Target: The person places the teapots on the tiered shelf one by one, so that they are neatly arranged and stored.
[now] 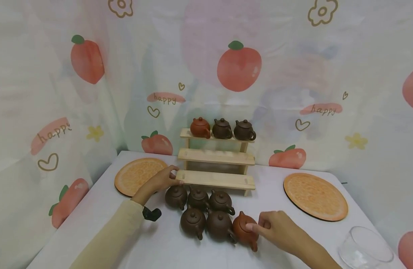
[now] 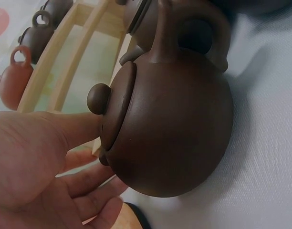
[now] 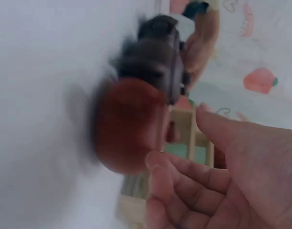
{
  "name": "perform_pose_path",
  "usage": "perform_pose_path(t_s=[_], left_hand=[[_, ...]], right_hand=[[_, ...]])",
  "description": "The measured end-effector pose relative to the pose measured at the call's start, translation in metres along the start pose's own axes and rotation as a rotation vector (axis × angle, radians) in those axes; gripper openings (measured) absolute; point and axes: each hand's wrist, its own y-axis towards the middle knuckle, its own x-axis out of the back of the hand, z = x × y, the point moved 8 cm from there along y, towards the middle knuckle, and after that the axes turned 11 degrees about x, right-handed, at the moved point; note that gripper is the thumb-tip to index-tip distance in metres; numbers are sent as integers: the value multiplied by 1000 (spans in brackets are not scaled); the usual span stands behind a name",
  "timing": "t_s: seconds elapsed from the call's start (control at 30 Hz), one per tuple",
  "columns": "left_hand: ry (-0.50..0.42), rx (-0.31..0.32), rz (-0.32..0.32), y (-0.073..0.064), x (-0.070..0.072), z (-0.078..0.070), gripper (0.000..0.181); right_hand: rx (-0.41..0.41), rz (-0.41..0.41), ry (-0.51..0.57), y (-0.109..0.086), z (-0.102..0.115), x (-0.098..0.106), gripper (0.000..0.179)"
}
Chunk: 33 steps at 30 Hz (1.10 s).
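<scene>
Two rows of teapots stand before a stepped wooden shelf (image 1: 216,180). My left hand (image 1: 162,178) is beside the dark brown teapot (image 1: 176,198) at the back left, near the shelf's lower left end. In the left wrist view its thumb lies by that pot's lid (image 2: 119,107), the other fingers loosely bent and spread below. My right hand (image 1: 281,229) is at the reddish teapot (image 1: 244,224) at the front right. Its thumb overlaps the lid in the head view. The right wrist view shows thumb and fingers apart, with fingertips (image 3: 158,160) right at the pot's side.
One reddish teapot (image 1: 200,127) and two dark ones, a middle pot (image 1: 221,129) and a right pot (image 1: 244,130), sit on the top tier. Orange-slice mats lie left (image 1: 132,175) and right (image 1: 315,196). A clear glass bowl (image 1: 365,248) stands at the front right.
</scene>
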Motion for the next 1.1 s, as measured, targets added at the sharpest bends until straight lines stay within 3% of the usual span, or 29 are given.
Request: perform_pose_path(t_s=[0.17, 0.43, 0.7, 1.1], left_hand=[[-1, -19, 12, 1, -1, 0, 61], [-8, -23, 12, 0, 0, -3, 63], [-11, -4, 17, 0, -2, -1, 62], [-4, 5, 9, -1, -1, 1, 61]], right_hand=[[-15, 71, 59, -16, -4, -32, 46], [-57, -8, -31, -26, -3, -37, 42], [-236, 54, -81, -32, -12, -46, 25], [-187, 43, -39, -37, -17, -52, 25]])
